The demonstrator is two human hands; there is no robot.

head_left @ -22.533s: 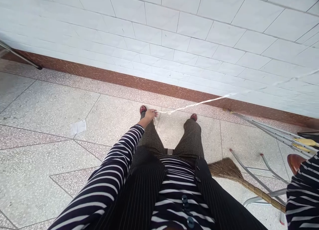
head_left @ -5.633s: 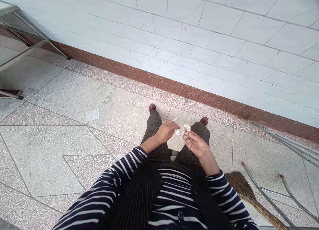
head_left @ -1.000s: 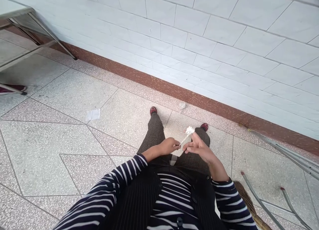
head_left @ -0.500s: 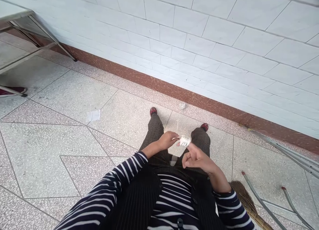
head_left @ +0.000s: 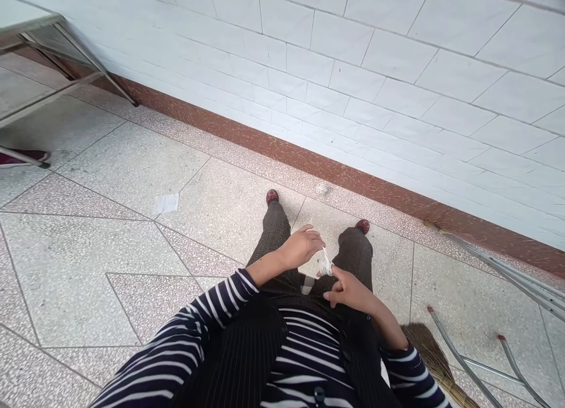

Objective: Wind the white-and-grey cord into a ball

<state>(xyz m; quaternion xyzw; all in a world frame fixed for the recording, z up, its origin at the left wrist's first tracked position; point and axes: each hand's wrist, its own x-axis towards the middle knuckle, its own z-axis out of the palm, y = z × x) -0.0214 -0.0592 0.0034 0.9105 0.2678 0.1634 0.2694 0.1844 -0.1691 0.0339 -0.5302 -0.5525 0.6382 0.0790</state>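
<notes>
Both my hands are held in front of my waist, between my thighs. My left hand (head_left: 302, 246) has its fingers pinched together on a strand of white string. My right hand (head_left: 351, 291) holds a small wound bundle of the white string (head_left: 326, 265) at its fingertips, where the loops sit around or between the fingers; exactly how is too small to tell. A short strand joins the bundle to the left fingertips. On the floor ahead of my feet lies a round white ball (head_left: 322, 188) that looks like string.
A white tiled wall (head_left: 309, 60) rises ahead. A metal-legged table (head_left: 97, 66) stands at the upper left, with a person's shoe (head_left: 22, 157) beneath. White paper (head_left: 166, 203) lies on the floor. To the right are a straw broom (head_left: 426, 349) and metal tube legs (head_left: 470, 349).
My left hand has moved slightly right and up, its fingers over the strand. The white bundle has narrowed and tilted downward at my right fingertips.
</notes>
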